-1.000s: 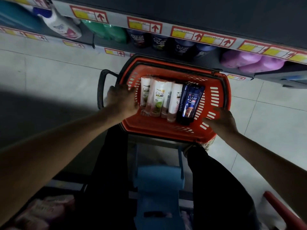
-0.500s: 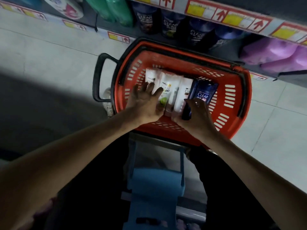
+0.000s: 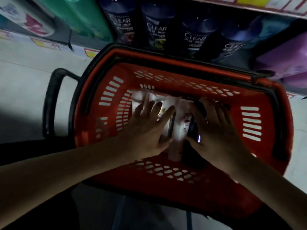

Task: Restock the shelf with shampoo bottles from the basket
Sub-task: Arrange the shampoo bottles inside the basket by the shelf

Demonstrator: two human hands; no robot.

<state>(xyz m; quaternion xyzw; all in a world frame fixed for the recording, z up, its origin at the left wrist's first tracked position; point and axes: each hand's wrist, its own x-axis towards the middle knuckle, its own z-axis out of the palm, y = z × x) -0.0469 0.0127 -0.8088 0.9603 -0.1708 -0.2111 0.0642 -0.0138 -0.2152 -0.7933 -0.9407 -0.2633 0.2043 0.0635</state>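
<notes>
A shelf [image 3: 44,44] runs across the top of the view, stocked with green bottles [image 3: 86,17], a row of dark shampoo bottles [image 3: 156,29] and purple bottles [image 3: 282,60]. Just in front of it a red basket [image 3: 166,58] sits low over the pale tiled floor [image 3: 25,72], with a black handle [image 3: 49,100] looping out from its left end. Both forearms reach forward and down into the basket, converging at its middle. The left hand [image 3: 147,128] lies palm down, its fingers straight and spread across the white bottles [image 3: 181,130] lying side by side on the basket bottom. The right hand [image 3: 216,128] covers a dark bottle [image 3: 192,128] lying just right of the white ones, with its fingers bent over the far end. Motion blur hides whether they close round it.
</notes>
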